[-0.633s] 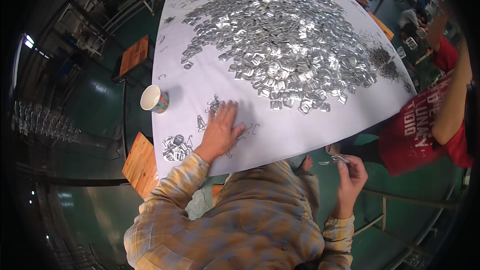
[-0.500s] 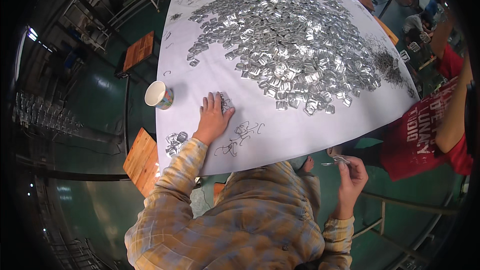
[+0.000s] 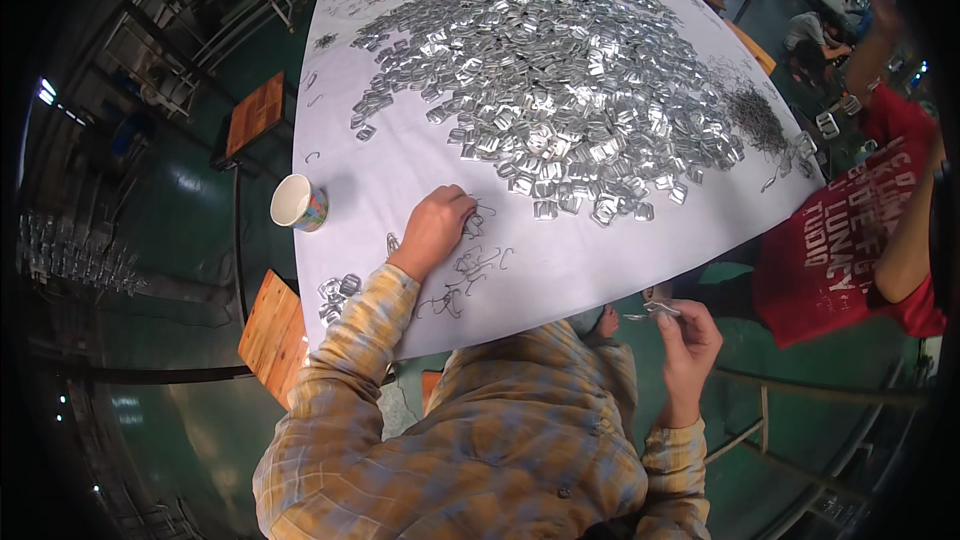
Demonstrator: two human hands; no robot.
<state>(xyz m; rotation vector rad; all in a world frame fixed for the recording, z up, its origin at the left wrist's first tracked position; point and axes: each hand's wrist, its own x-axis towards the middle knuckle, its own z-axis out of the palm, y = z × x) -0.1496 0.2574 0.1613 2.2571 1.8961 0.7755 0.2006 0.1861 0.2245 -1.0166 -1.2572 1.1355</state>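
My left hand (image 3: 437,229) rests on the white-covered table with its fingers curled closed. Its fingertips touch the edge of a small clump of thin dark wire hooks (image 3: 475,224); whatever is pinched there is hidden. More bent wire hooks (image 3: 470,268) lie loose just nearer to me. Off the table's near edge, my right hand (image 3: 692,342) pinches a small silver metal buckle (image 3: 660,309) between thumb and fingers. A small group of silver buckles (image 3: 338,292) sits at the near left corner, beside my left forearm.
A large heap of silver buckles (image 3: 560,80) covers the table's middle and far part. A paper cup (image 3: 298,204) stands at the left edge. Dark wire pieces (image 3: 754,115) are piled at right. A person in a red shirt (image 3: 850,240) is close on the right. Wooden stools (image 3: 273,335) stand at left.
My left hand has gone from lying flat with fingers spread to curled at the hooks, uncovering a small metal piece beside the wrist. My right hand still holds the buckle.
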